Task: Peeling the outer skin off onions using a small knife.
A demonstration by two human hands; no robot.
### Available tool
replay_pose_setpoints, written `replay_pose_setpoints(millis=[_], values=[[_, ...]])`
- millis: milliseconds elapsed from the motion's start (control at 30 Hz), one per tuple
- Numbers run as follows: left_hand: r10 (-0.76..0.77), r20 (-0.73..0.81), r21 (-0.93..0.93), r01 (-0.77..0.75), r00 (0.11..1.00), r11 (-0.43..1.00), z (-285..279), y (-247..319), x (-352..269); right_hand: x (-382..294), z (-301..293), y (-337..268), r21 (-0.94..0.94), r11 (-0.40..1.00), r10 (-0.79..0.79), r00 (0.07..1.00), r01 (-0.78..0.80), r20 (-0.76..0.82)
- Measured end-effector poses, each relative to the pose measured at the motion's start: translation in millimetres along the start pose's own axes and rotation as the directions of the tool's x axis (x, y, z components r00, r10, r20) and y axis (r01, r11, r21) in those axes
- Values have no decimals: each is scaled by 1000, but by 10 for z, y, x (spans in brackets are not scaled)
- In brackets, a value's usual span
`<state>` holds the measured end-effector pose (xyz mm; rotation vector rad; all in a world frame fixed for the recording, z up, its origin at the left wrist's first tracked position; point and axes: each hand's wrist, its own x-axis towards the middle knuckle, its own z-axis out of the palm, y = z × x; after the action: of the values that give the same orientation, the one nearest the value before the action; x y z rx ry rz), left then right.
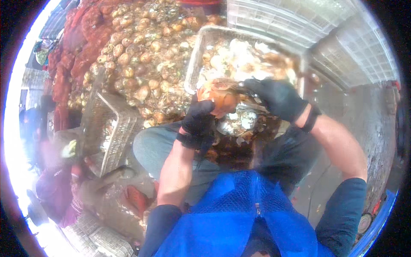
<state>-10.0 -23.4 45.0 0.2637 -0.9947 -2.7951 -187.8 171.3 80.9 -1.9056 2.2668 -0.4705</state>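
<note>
In front of my lap, my left hand (201,117), in a black glove, is closed around an onion with brownish-orange skin (221,98). My right hand (273,96), gloved in black too, is at the onion's right side with its fingers bent; whether it holds a small tool is too blurred to tell. Beyond both hands stands a pale plastic crate (192,61) with white, peeled-looking onions (239,56) and brown skins. Below the hands, between my knees, lie more white pieces and loose skins (244,123).
A large heap of unpeeled onions (128,72) spreads at the upper left, beside red mesh sacks (91,29). A plastic crate (118,138) stands left of my knee. Another person (59,189) is at the lower left. Pale crates (289,19) rise at the upper right.
</note>
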Motion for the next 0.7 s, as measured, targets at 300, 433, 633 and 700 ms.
replay_pose_setpoints(millis=[300, 433, 633, 700], values=[[-50, 96, -155, 65, 994, 986, -353, -326, 1, 94, 140, -125, -10, 996, -91, 970, 92, -226], [-62, 63, -131, 70, 996, 989, -364, -321, 37, 102, 188, -169, 267, 963, 61, 986, -17, -156], [-105, -56, -160, 95, 993, 983, -544, -441, 53, 161, 122, -376, 490, 851, 218, 976, -190, 0], [49, 213, -199, -6, 976, 980, -556, -461, 123, 189, 133, -427, 510, 844, 229, 972, -167, -60]])
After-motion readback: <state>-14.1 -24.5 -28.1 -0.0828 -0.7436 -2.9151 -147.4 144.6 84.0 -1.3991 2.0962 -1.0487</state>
